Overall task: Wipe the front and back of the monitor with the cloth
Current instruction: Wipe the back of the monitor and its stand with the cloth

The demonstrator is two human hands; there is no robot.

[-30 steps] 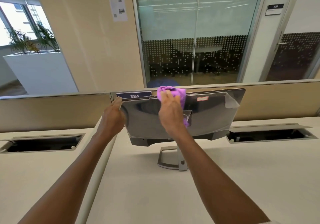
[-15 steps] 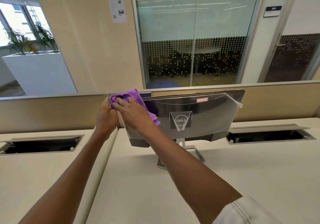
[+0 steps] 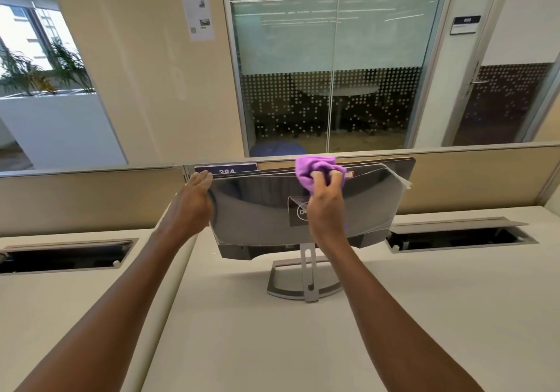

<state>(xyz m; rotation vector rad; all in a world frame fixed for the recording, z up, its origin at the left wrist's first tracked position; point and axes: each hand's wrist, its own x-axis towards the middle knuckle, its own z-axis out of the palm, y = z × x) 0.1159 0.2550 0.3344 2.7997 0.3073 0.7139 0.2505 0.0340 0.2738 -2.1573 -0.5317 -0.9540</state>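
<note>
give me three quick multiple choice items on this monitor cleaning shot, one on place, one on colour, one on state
1. Where is the cloth?
A. at the top edge of the monitor
B. on the stand base
C. on the desk

2. What colour is the cloth?
A. yellow
B. purple
C. white

3. What is the left hand doing?
A. hanging off the desk
B. holding a spray bottle
C. resting against the monitor's left edge

Answers:
1 A, the right hand presses it on the back panel's upper rim.
2 B, it is bright purple.
3 C, the fingers lie flat along that side, bracing it.
</note>
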